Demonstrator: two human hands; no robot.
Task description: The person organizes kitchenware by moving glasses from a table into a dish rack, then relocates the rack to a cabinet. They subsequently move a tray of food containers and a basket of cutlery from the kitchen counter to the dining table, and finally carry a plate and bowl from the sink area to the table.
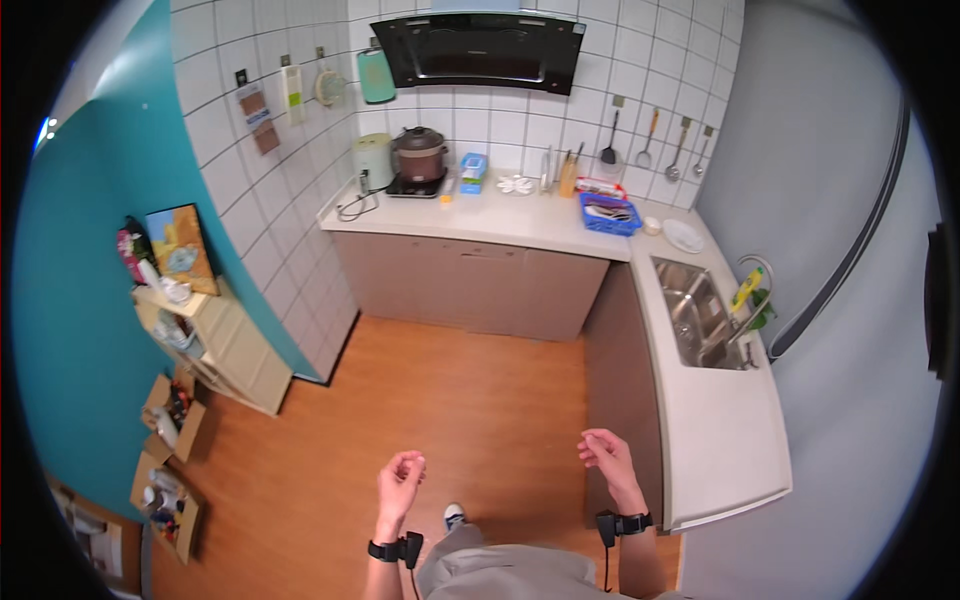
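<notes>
My left hand point(400, 484) hangs above the wood-look floor point(480, 390), fingers loosely curled and nothing in them. To the right, my right hand point(611, 459) is also empty and half curled, just beside the brown side panel point(624, 375) of the counter. Each wrist wears a black strap with a small device and a cable. Ahead, a white L-shaped countertop point(724, 435) carries a stainless steel sink point(694, 315) with a curved faucet. Neither hand touches anything.
At the back counter stand a brown pot point(421, 156), a pale green appliance point(373, 161), a knife block point(568, 176) and a blue basket point(609, 216) of utensils. A cream cabinet point(244, 352) and open cardboard boxes point(191, 525) line the left wall. A range hood point(480, 52) hangs above.
</notes>
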